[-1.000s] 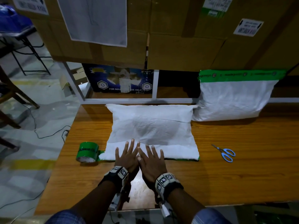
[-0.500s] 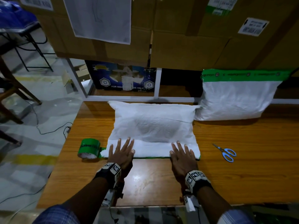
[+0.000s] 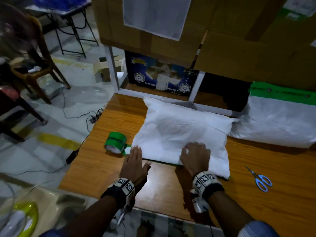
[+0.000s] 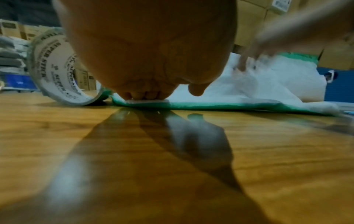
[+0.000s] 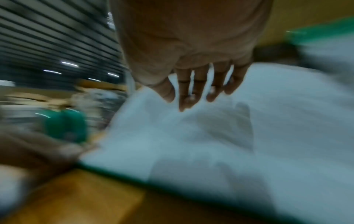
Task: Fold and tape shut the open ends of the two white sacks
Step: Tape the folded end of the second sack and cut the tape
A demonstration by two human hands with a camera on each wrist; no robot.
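Pressing the near sack [image 3: 179, 134] flat on the surface [image 3: 256, 194], left hand [image 3: 135, 161] fingers straight at its corner beside the tape roll [image 3: 116, 142], right hand [image 3: 195, 156] fingers curled, gathering the cloth, second sack [image 3: 280, 122] beyond it.

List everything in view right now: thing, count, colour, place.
sack being folded: 1, white, flat on the table in front of the person, green tape along its near edge
sealed sack: 1, white with a green taped top, back right of the table
tape roll: 1, green, on the table by the flat sack's left near corner
scissors: 1, blue handles, on the table right of the flat sack
table: 1, brown wood
cardboard boxes: several, brown, stacked behind the table
printed box: 1, dark blue, under the stack
left hand: fingers straight, pressing the sack's left near corner
right hand: on the sack's near part, grip unclear through blur
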